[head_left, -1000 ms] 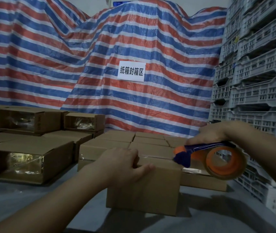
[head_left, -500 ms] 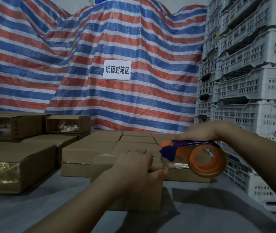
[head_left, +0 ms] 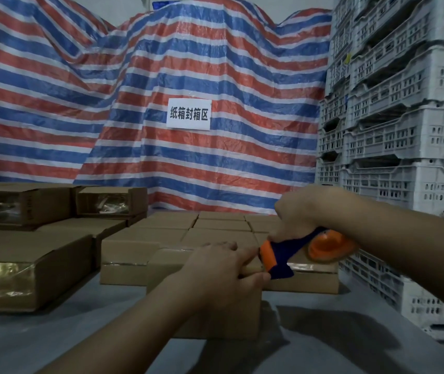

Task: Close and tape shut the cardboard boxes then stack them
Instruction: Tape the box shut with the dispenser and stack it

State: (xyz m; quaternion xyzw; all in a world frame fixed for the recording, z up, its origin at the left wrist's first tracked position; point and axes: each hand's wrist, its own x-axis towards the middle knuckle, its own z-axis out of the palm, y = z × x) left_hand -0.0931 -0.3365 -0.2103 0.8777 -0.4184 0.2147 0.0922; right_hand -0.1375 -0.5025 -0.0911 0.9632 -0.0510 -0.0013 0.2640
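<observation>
Our left hand (head_left: 217, 268) grips the near cardboard box (head_left: 215, 314) on the grey table (head_left: 323, 346), fingers curled over its top edge; our right hand (head_left: 300, 211) clenches the tape dispenser (head_left: 291, 252) at that edge. The box looks light and stiff, so we hold it at the corners

Striped tarp (head_left: 215, 63) behind, white sign (head_left: 188, 114) on it, stacked white crates (head_left: 404, 130) right
</observation>
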